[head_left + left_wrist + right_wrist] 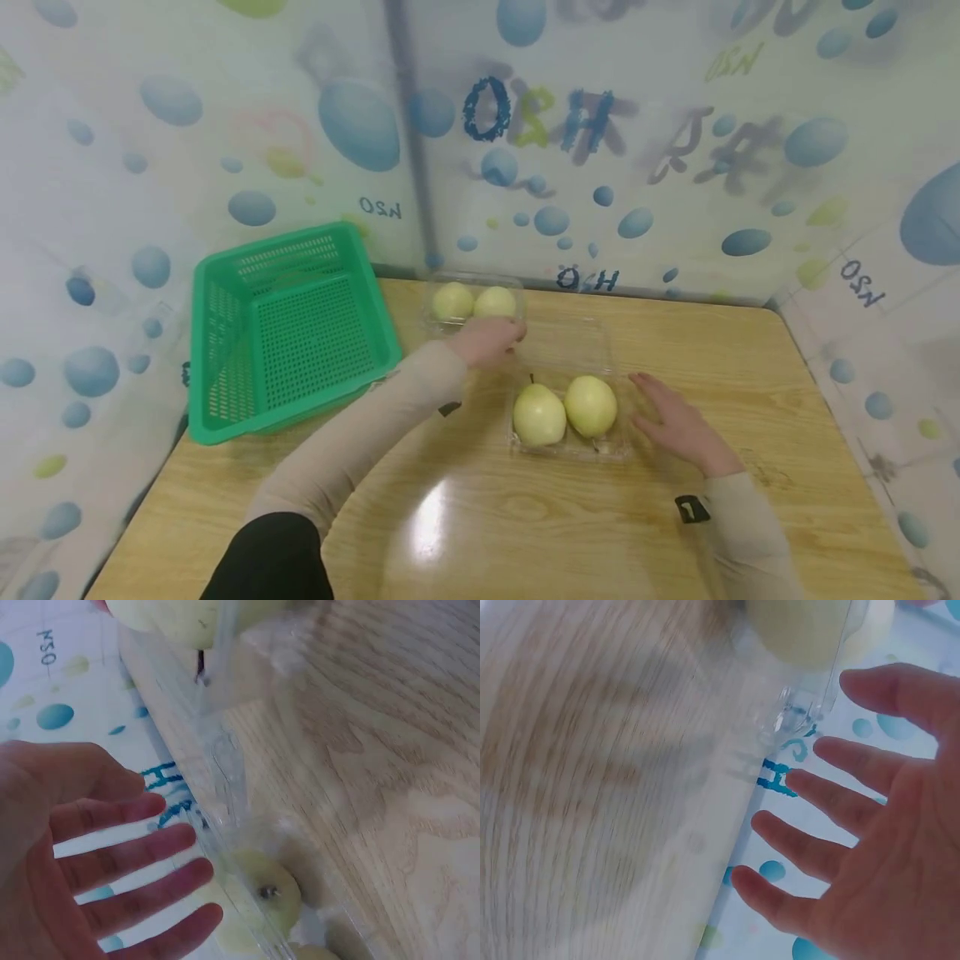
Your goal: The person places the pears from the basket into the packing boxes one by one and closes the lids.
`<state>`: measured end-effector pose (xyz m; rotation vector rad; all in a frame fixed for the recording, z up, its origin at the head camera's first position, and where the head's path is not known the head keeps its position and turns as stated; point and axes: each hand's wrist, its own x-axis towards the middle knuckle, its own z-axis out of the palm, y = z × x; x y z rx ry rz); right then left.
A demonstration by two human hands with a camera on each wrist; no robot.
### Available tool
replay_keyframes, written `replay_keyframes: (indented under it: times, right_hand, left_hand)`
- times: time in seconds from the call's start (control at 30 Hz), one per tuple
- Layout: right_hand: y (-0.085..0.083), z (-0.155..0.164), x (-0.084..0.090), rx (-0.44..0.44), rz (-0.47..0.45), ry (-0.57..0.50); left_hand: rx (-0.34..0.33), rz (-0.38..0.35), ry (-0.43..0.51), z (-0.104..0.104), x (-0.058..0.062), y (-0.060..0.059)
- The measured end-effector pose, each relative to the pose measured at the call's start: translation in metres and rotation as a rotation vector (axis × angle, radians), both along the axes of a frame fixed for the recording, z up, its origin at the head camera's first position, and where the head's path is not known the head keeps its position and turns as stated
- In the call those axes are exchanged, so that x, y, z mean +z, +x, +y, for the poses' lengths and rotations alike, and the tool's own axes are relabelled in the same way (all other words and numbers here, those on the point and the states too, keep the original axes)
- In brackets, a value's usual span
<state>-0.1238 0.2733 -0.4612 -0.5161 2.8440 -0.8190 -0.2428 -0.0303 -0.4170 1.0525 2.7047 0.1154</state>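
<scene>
Near clear box, two pears, mid-table: right hand just beside it, fingers spread, holding nothing. Far clear box, two pears, by the wall: left hand at its front edge, fingers straight. Advice: steady both boxes evenly. Green basket at left.

We cannot tell from the head view whether the left hand touches the far clear box at the surface's back edge; its fingers are hidden behind the knuckles. The near clear box is too transparent for us to trace its lid. In the left wrist view a pear is blurred behind plastic, and the right wrist view cuts off another pear at the top edge.
</scene>
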Motion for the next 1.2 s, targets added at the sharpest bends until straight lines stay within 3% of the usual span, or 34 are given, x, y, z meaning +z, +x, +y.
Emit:
replay_keyframes:
  times: [0.1,0.4,0.63,0.83,0.97,1.2]
  right_hand:
    - [-0.003,0.003,0.000,-0.006,-0.031,-0.006]
    - [-0.018,0.010,-0.004,0.001,-0.038,0.001]
    - [-0.043,0.009,-0.007,-0.012,-0.080,-0.045]
    - [-0.062,0.008,-0.009,-0.062,-0.132,-0.073]
    - [-0.068,0.012,-0.010,-0.125,-0.230,-0.151]
    - [-0.074,0.012,-0.012,-0.168,-0.407,-0.396]
  left_hand:
    - [0.020,-0.016,0.021,-0.004,-0.001,-0.001]
    - [0.014,0.026,0.020,-0.010,-0.007,0.004]
    - [0.074,-0.072,0.039,-0.015,-0.020,0.005]
    - [0.061,-0.126,0.087,-0.011,-0.032,0.004]
    - [0.083,-0.129,0.097,-0.007,-0.035,0.004]
    - [0.085,-0.148,0.111,-0.004,-0.038,0.003]
